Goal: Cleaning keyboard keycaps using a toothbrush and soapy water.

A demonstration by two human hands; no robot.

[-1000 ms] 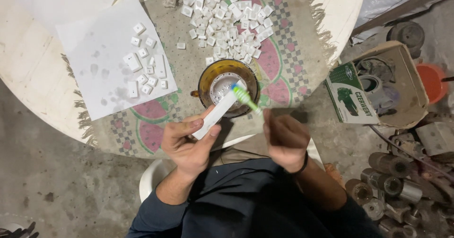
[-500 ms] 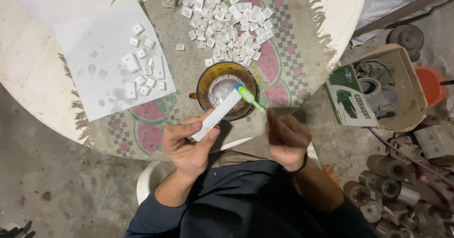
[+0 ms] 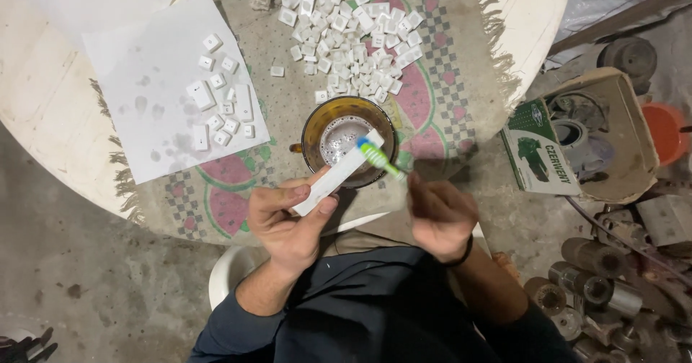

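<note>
Paper sheet (image 3: pixel 155 82): lies on the table (image 3: pixel 43 111), well out past the left fingers and to their left; small white keycaps (image 3: pixel 216 107) are spread on it in a loose group.
Left hand (image 3: pixel 292 219): fingers (image 3: pixel 306 190) closed around the near end of a long white key bar (image 3: pixel 337 173), thumb on one side and fingertips on the other, with its far end sticking out over the cup.
Long white key bar: judged light, stiff plastic, likely wet and slippery, and thin enough to flex or snap if pried; the pinch across the narrow edges at one end looks like the sound place to hold it, leaving the rest free for the bristles.
Amber glass cup (image 3: pixel 349 147): just beyond both sets of fingertips, standing on the patterned mat (image 3: pixel 425 96), with foamy pale liquid inside; glass, so breakable if knocked.
Keycap pile (image 3: pixel 353 31): a dense heap of white caps farther beyond the cup.
Toothbrush (image 3: pixel 380 162): green and blue head touches the far end of the bar, above the cup rim.
Right hand (image 3: pixel 440 215): fingers curled shut on the toothbrush handle, which is mostly hidden in the fist.
Cardboard box (image 3: pixel 598 132): well off to the right of the right fingers, on the floor among metal parts.
</note>
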